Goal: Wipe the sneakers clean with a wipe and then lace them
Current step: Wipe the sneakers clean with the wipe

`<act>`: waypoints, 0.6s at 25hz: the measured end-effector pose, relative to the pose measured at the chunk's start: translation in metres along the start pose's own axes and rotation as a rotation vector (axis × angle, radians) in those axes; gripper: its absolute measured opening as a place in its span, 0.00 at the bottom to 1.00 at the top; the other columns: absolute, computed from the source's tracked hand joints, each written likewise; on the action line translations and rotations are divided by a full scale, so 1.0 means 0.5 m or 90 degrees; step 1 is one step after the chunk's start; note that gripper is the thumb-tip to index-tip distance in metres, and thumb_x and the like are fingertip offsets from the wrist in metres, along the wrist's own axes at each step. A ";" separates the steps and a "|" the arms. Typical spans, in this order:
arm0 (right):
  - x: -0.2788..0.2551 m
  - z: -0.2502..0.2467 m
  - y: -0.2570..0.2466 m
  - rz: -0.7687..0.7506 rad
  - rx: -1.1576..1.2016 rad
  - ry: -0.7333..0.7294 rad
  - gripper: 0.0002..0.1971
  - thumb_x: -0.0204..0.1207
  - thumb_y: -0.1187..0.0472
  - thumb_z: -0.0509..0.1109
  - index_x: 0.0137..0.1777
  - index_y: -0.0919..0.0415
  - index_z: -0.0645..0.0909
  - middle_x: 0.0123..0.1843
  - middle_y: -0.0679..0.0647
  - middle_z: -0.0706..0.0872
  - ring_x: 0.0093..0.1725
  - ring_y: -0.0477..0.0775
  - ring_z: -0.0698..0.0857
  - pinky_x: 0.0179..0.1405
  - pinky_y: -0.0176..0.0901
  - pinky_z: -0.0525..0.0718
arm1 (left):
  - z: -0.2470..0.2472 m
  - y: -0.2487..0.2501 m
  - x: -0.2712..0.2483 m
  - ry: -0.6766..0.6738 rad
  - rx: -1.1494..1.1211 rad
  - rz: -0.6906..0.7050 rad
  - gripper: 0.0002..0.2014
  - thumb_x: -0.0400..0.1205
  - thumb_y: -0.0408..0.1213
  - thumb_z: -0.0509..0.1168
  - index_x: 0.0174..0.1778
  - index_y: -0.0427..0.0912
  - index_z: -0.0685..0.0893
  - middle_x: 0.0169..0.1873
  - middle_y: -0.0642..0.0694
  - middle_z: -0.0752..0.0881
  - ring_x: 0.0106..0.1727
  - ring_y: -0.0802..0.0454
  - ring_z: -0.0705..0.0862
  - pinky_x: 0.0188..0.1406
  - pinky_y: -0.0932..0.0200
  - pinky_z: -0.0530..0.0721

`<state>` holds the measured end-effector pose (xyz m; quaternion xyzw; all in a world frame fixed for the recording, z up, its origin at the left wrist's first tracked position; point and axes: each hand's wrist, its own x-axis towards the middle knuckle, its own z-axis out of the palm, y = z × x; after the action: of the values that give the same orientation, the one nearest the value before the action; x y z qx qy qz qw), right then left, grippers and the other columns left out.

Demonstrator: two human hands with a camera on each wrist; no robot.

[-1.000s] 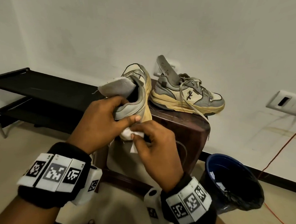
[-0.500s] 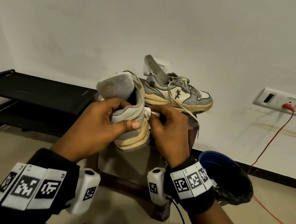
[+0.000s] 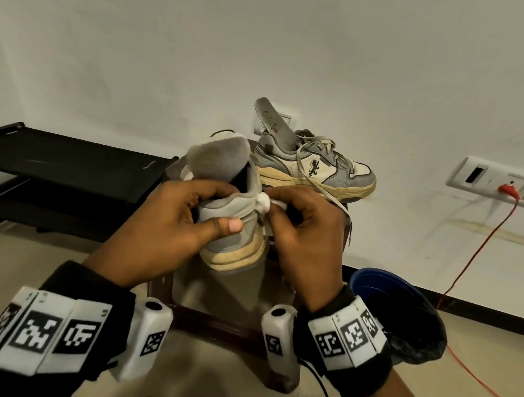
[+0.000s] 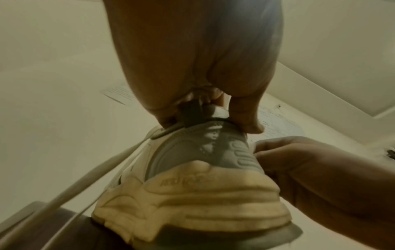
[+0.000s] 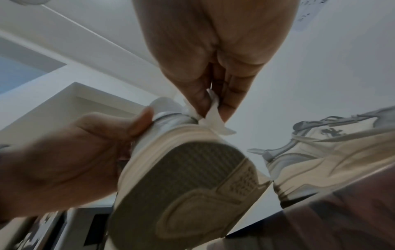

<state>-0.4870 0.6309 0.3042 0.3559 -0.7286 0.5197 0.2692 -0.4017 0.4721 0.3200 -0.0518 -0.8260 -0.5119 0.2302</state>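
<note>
My left hand (image 3: 192, 222) grips the heel collar of a grey and cream sneaker (image 3: 237, 242), held heel toward me above the brown stool (image 3: 218, 320); its grey tongue (image 3: 217, 159) sticks up. In the left wrist view the heel (image 4: 198, 186) fills the frame under my left hand (image 4: 203, 110). My right hand (image 3: 296, 218) pinches a white wipe (image 3: 263, 203) against the right side of the collar. The right wrist view shows the wipe (image 5: 213, 116) between my fingers and the sneaker's sole (image 5: 181, 186). The second sneaker (image 3: 314, 167) stands on the stool behind, laces loose.
A black shoe rack (image 3: 68, 170) runs along the wall at the left. A blue bin with a black liner (image 3: 400, 315) stands right of the stool. A red cable (image 3: 480, 246) hangs from the wall socket (image 3: 495, 183) to the floor.
The held sneaker has risen and turned heel-first toward me. My right hand with the wipe has moved from the sole's lower edge up to the heel collar.
</note>
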 end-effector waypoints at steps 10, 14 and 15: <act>-0.007 -0.018 0.002 -0.057 -0.074 0.026 0.09 0.71 0.71 0.75 0.50 0.63 0.89 0.46 0.52 0.89 0.45 0.42 0.85 0.47 0.31 0.83 | 0.035 0.011 0.056 -0.146 0.149 0.005 0.33 0.71 0.33 0.77 0.71 0.60 0.76 0.57 0.70 0.81 0.60 0.78 0.78 0.57 0.79 0.77; 0.021 -0.025 0.052 0.082 -0.052 0.069 0.08 0.73 0.66 0.74 0.50 0.57 0.90 0.44 0.47 0.90 0.43 0.41 0.86 0.43 0.36 0.84 | 0.057 0.005 0.073 -0.185 0.230 0.031 0.36 0.73 0.27 0.74 0.73 0.59 0.73 0.62 0.66 0.79 0.67 0.69 0.76 0.67 0.70 0.73; 0.023 -0.026 0.053 0.084 -0.043 0.082 0.08 0.73 0.67 0.74 0.49 0.57 0.89 0.43 0.47 0.90 0.43 0.41 0.86 0.43 0.35 0.84 | 0.058 0.003 0.076 -0.165 0.215 0.033 0.34 0.73 0.27 0.74 0.71 0.61 0.74 0.61 0.66 0.80 0.65 0.69 0.77 0.66 0.69 0.75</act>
<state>-0.5147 0.6459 0.3021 0.2637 -0.7487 0.5333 0.2924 -0.4446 0.4925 0.3271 -0.0993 -0.9211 -0.3493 0.1407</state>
